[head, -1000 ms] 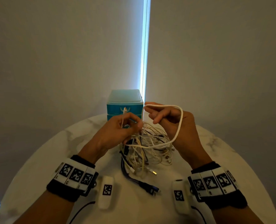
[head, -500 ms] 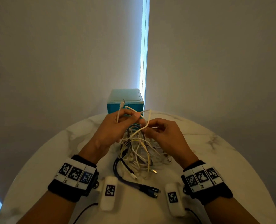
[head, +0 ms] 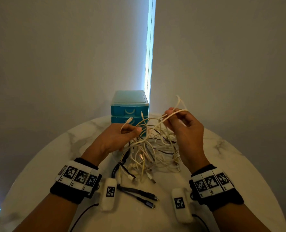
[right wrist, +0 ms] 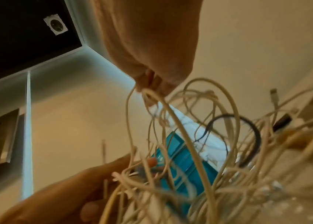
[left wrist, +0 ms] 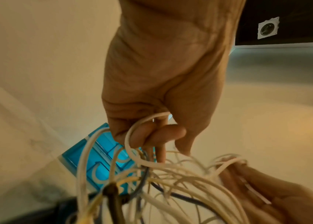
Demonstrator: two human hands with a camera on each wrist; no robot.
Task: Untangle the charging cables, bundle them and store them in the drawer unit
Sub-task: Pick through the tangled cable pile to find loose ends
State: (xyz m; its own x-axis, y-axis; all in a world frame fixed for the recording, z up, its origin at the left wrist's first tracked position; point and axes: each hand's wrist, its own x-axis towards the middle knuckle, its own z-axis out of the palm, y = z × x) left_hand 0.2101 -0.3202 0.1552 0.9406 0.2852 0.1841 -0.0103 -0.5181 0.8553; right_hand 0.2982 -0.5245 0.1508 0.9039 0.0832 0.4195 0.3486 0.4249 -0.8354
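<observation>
Below me I see the round white marble-patterned table (head: 55, 158), filling the lower part of the head view. At its far edge stands the small teal plastic drawer unit (head: 129, 104) with a pale translucent top; the two drawer fronts I can see, one above the other, each carry a curved handle and both look pushed in. Just in front of it, between my wrists, lies the tangled heap of cream-white charging cables (head: 151, 154), with a few dark strands threaded through; part of it is lifted off the table by my hands.

My left hand (head: 115, 139) is clenched around strands from the left side of the heap: in the left wrist view the fingers (left wrist: 159, 133) curl round a pale loop, and a white plug end (head: 128, 121) sticks up past the knuckles. My right hand (head: 185, 129) is higher and to the right, pinching one cream-white cable (head: 175, 113) between thumb and fingertips, so it runs taut down into the heap and a short loop rises above the fingers.

Nearer to me, a black split-ended cable (head: 138, 194) rests on the table, its two dark plugs apart from the heap.
</observation>
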